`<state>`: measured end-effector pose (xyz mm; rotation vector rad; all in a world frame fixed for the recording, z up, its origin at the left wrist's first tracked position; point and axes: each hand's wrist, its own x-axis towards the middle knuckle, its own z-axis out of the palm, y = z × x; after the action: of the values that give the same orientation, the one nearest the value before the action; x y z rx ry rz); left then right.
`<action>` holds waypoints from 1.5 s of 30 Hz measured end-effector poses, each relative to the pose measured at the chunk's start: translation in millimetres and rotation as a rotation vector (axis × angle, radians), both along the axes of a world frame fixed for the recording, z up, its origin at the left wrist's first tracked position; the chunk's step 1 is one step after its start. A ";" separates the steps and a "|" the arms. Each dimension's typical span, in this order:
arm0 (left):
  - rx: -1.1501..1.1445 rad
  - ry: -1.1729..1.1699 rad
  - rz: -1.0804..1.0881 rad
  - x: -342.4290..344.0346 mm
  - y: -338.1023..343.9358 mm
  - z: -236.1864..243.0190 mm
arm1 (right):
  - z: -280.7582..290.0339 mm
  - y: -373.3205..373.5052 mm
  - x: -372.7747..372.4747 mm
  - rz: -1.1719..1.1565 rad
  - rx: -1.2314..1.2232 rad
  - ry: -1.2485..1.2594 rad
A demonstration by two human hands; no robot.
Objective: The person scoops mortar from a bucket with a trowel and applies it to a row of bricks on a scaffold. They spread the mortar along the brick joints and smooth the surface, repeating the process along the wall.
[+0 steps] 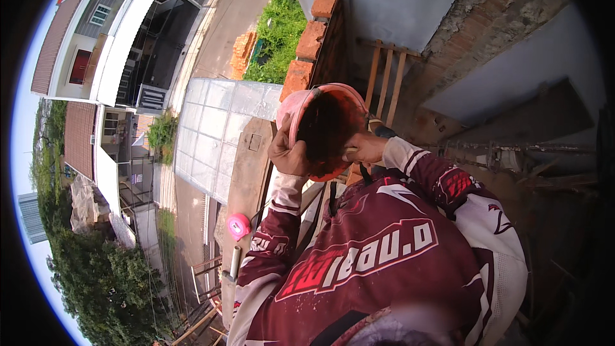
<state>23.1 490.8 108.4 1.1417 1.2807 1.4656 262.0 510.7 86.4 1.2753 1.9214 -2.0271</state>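
Observation:
A pinkish-red bucket [296, 105] is tilted with its mouth turned toward me, and its inside looks dark and stained. My left hand [289, 152] is closed on the bucket's left rim, thumb over the edge. Opposite it, my right hand [365, 148] grips the lower right rim, fingers curled. Just behind the right hand shows a small dark and yellowish object that I cannot make out. The bucket is beside the end of a low wall of orange bricks [310, 41]. What lies deep in the bucket is too dark to tell.
A weathered wooden board [252, 160] runs along my left, with a pink round tape measure [238, 225] and a pale pipe [235, 260] near it. Beyond is a translucent roof [208, 128], with a street far below. Wooden slats [387, 77] lean by a grey wall [391, 6].

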 end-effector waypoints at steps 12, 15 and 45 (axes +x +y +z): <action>0.129 -0.126 0.177 13.6 16.2 8.7 | 85.2 14.3 5.7 0.113 1.093 -0.480; 0.266 0.224 0.158 15.9 21.4 13.0 | 82.9 23.0 2.6 -0.005 1.065 -0.551; 0.085 -0.030 0.211 -8.5 -18.6 -1.7 | 10.2 -11.6 -17.9 -0.074 0.051 0.126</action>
<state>14.6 472.3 106.8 1.0598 1.3620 1.6993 244.1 499.1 96.6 1.2761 2.0212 -2.1565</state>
